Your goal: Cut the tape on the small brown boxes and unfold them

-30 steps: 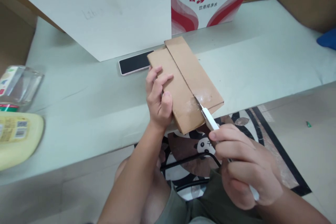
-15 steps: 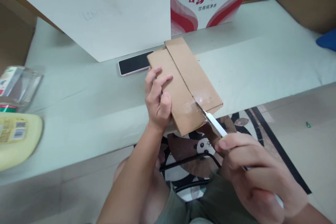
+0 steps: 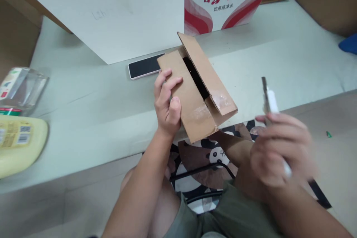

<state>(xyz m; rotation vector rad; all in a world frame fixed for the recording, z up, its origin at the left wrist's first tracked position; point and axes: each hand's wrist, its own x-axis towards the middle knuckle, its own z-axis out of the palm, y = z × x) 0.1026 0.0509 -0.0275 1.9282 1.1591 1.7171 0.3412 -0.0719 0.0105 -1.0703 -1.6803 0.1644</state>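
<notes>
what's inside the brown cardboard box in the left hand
Inside the brown cardboard box, a black strip shows between the top flaps; whether object or shadow is unclear. The flaps cover the rest.

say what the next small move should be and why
Probably lay the white cutter on the table: the right hand holds it clear of the cardboard box, its metal end exposed, and one flap already stands ajar over a dark gap, so more cutting seems unneeded.

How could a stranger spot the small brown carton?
Find the large white box on the table. In front, the left hand grips the small brown carton. Unlike the black-screened phone nearby, it has a raised flap and dark opening.
</notes>
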